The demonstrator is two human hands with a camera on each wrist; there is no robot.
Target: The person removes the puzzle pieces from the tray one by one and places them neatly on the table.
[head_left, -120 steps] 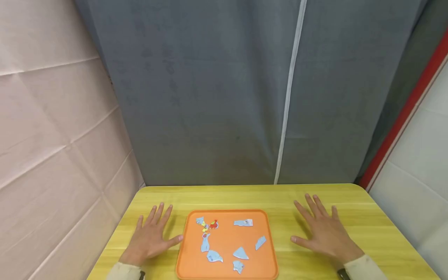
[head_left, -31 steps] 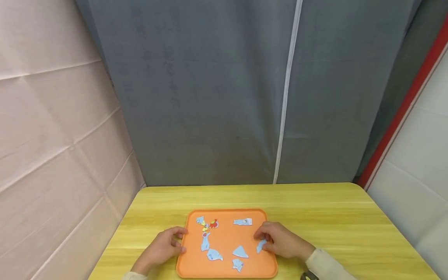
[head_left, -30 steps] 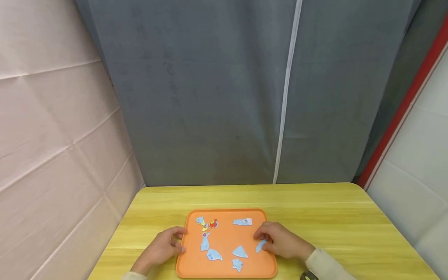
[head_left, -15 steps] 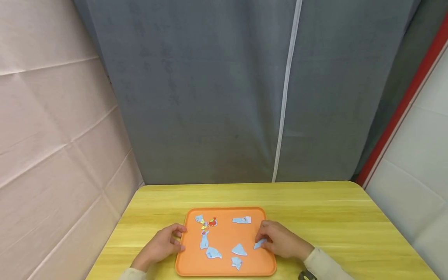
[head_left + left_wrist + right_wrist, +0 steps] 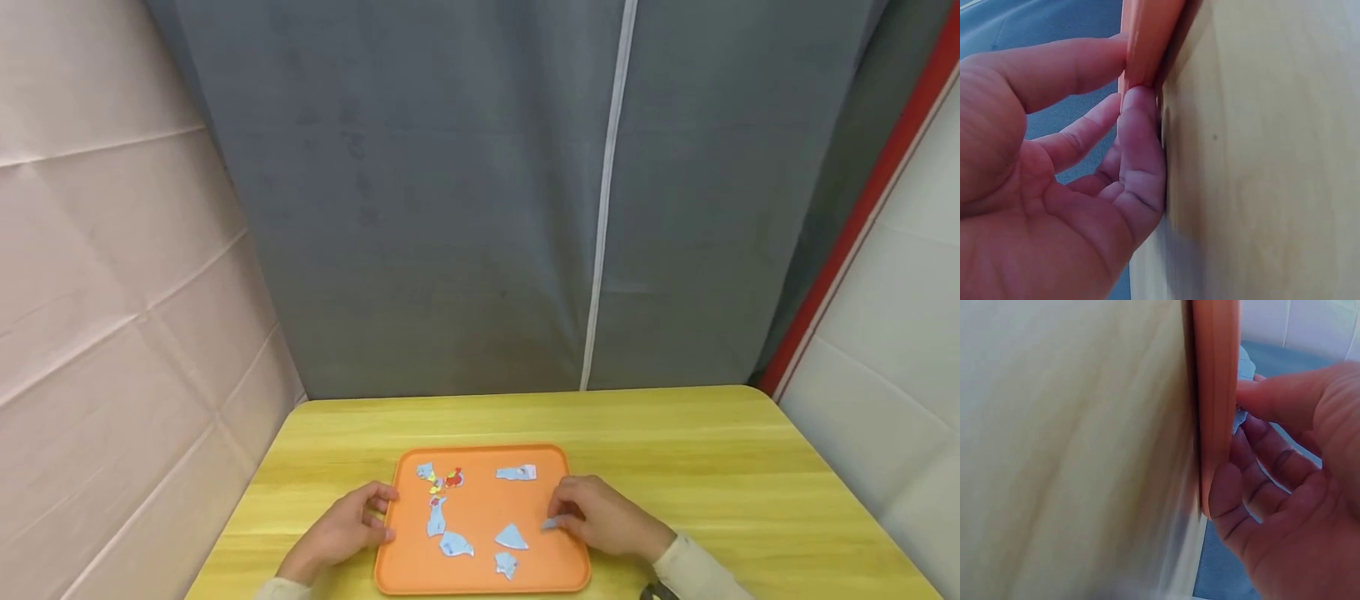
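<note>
An orange tray [image 5: 480,583] bears several light blue, irregular flat puzzle pieces, some with printed pictures. My left hand [image 5: 337,532] holds the tray's left rim; the left wrist view shows thumb and fingertips against the rim, a lower finger close to the table. My right hand [image 5: 609,517] reaches over the right rim and pinches a light blue puzzle piece [image 5: 550,524] between thumb and fingers. In the head view only a thin sliver of it shows; the right wrist view shows the piece [image 5: 1246,365] partly behind the thumb. Its little finger touches the tray's outer wall [image 5: 1215,394].
Left on the tray lie a curved blue piece [image 5: 455,545], a narrow piece [image 5: 436,518] and a red-printed piece [image 5: 454,477]. Elsewhere are a triangular piece [image 5: 512,537], a jagged piece [image 5: 506,565] and an oblong piece [image 5: 517,472]. A yellow wooden table [image 5: 675,442] bears the tray.
From lying spread on the table, both hands have moved in to the tray. The right hand has gripped the right-hand piece, which has shifted slightly left and turned to show a thin edge.
</note>
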